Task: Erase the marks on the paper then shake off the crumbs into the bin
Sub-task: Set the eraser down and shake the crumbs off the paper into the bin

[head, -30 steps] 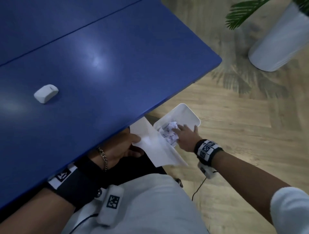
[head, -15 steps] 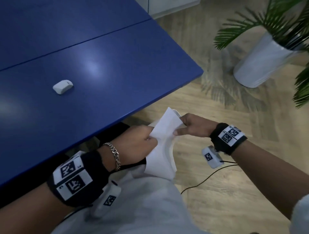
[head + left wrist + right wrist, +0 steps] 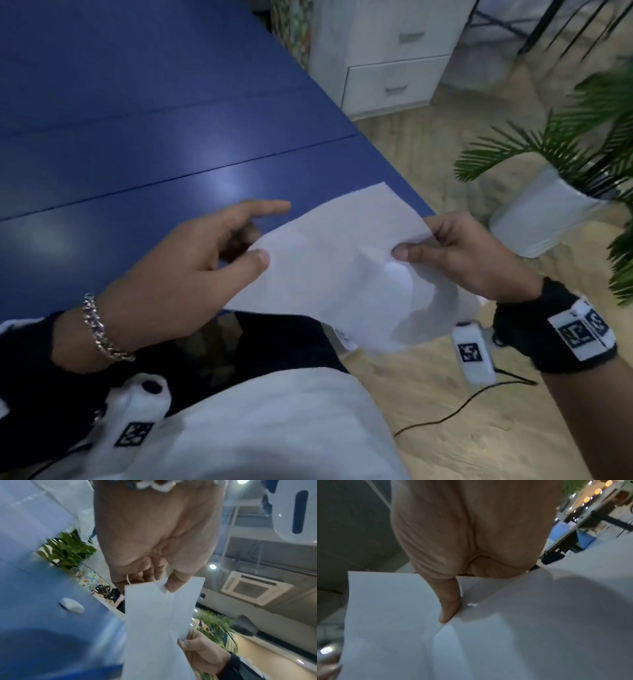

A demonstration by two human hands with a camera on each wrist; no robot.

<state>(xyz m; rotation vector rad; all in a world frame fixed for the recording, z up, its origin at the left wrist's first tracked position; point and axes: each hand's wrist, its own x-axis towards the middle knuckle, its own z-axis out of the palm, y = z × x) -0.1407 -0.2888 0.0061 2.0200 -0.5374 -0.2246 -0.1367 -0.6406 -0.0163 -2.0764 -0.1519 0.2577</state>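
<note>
Both hands hold the white paper (image 3: 342, 267) in the air over the near right corner of the blue table (image 3: 137, 144). My left hand (image 3: 253, 246) pinches its left edge, thumb on top, index finger stretched out. My right hand (image 3: 414, 246) pinches the right edge, and the sheet sags and curls below it. The left wrist view shows the paper (image 3: 157, 622) under my thumb and the white eraser (image 3: 73, 605) lying on the table. In the right wrist view a small white crumb (image 3: 472, 605) sits on the paper (image 3: 488, 642) beside my thumb. The bin is out of sight.
A palm in a white pot (image 3: 541, 212) stands on the wooden floor to the right. A white drawer cabinet (image 3: 394, 68) is beyond the table's far right edge. A black cable (image 3: 462, 407) trails over the floor below my right wrist.
Both hands have raised the paper from down beside the bin, below the table edge, up to the table's corner. The sheet has spread wider between them, and the bin has left the view.
</note>
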